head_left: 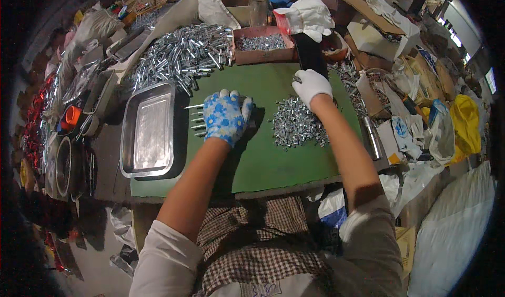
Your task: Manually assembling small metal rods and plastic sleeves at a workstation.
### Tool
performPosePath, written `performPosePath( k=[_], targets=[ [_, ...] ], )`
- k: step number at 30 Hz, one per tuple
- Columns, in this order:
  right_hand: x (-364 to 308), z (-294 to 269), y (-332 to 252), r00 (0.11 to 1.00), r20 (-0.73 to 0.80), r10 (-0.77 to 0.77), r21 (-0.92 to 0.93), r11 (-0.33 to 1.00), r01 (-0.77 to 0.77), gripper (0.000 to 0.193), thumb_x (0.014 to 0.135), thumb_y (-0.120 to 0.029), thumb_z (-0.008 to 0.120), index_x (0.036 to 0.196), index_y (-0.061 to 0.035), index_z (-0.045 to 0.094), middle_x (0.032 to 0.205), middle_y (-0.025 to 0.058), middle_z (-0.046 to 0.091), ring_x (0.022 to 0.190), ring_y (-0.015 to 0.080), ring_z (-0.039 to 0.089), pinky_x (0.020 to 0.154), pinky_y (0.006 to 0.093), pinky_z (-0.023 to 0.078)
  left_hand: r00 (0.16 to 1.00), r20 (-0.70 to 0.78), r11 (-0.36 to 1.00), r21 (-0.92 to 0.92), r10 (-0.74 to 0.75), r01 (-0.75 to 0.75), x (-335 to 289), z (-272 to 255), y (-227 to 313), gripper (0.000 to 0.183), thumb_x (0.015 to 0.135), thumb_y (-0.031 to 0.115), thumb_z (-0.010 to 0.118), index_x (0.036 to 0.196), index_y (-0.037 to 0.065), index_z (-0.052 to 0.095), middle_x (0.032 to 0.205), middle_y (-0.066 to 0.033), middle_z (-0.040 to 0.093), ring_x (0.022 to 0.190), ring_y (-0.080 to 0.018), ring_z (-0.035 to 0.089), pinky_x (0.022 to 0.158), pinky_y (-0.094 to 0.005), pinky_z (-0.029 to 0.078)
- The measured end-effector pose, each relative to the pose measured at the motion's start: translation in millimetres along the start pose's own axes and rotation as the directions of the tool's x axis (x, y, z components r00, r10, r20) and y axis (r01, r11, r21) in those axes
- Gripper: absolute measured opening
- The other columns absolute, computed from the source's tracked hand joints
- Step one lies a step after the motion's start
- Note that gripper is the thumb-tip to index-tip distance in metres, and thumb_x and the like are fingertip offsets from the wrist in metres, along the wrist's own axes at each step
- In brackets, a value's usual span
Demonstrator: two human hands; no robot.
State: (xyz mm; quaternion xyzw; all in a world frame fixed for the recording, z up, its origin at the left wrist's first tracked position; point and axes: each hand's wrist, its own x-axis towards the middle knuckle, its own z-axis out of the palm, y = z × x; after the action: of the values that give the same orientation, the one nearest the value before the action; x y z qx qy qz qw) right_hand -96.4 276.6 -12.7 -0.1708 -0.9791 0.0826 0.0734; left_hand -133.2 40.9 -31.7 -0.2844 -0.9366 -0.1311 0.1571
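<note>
My left hand [226, 117], in a white glove with blue flowers, rests over a row of thin metal rods [198, 120] on the green work mat [273, 173]. Rod ends stick out side by side to its left; the fingers bend down over the rest and hide it. Farther right, my right hand [313, 85] wears a plain white glove. Its fingers pinch a small grey metal piece [296, 78], whose shape is mostly covered. Just below that hand lies a heap of small shiny metal pieces [299, 124].
An empty-looking steel tray [169, 139] lies left of my left hand. Behind it spreads a big pile of metal anchor bolts [179, 52]. A reddish box [263, 56] of small metal parts and a white glove [310, 16] stand at the back. A metal tube [372, 139] lies right.
</note>
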Motion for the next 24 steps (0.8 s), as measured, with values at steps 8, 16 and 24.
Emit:
performPosePath(
  k=[8, 16, 24],
  targets=[
    [24.3, -6.3, -12.4, 0.987, 0.148, 0.066, -0.121, 0.991, -0.048, 0.028, 0.081, -0.025, 0.057, 0.100, -0.0073, 0.066, 0.102, 0.0193, 0.066, 0.094, 0.0368, 0.064, 0.083, 0.0443, 0.051, 0.991, -0.107, 0.995, -0.060, 0.077, -0.084, -22.3, -0.9, 3.5, 0.037, 0.090, 0.038, 0.052, 0.105, 0.005, 0.061, 0.099, -0.0161, 0.060, 0.100, -0.0332, 0.055, 0.092, -0.0451, 0.038],
    [-23.8, -20.7, -33.4, 0.986, -0.143, -0.089, 0.318, 0.939, 0.131, 0.033, 0.079, -0.026, 0.063, 0.105, -0.0075, 0.061, 0.102, 0.0202, 0.065, 0.096, 0.0394, 0.061, 0.084, 0.0460, 0.048, 0.997, 0.026, 0.987, -0.142, -0.076, 0.079, -17.7, -17.6, -7.0, 0.036, 0.088, 0.038, 0.049, 0.091, 0.005, 0.064, 0.094, -0.0198, 0.062, 0.093, -0.0364, 0.058, 0.086, -0.0459, 0.042],
    [-85.8, -22.1, -23.1, 0.969, -0.217, -0.121, 0.390, 0.899, 0.200, 0.020, 0.077, -0.011, 0.065, 0.096, -0.0058, 0.065, 0.089, 0.0145, 0.066, 0.085, 0.0311, 0.064, 0.078, 0.0369, 0.049, 0.993, 0.121, 0.974, -0.221, -0.013, 0.040, -23.6, -0.6, -3.1, 0.062, 0.089, 0.046, 0.051, 0.131, 0.001, 0.048, 0.125, -0.0198, 0.053, 0.121, -0.0371, 0.045, 0.107, -0.0484, 0.028]
  ],
)
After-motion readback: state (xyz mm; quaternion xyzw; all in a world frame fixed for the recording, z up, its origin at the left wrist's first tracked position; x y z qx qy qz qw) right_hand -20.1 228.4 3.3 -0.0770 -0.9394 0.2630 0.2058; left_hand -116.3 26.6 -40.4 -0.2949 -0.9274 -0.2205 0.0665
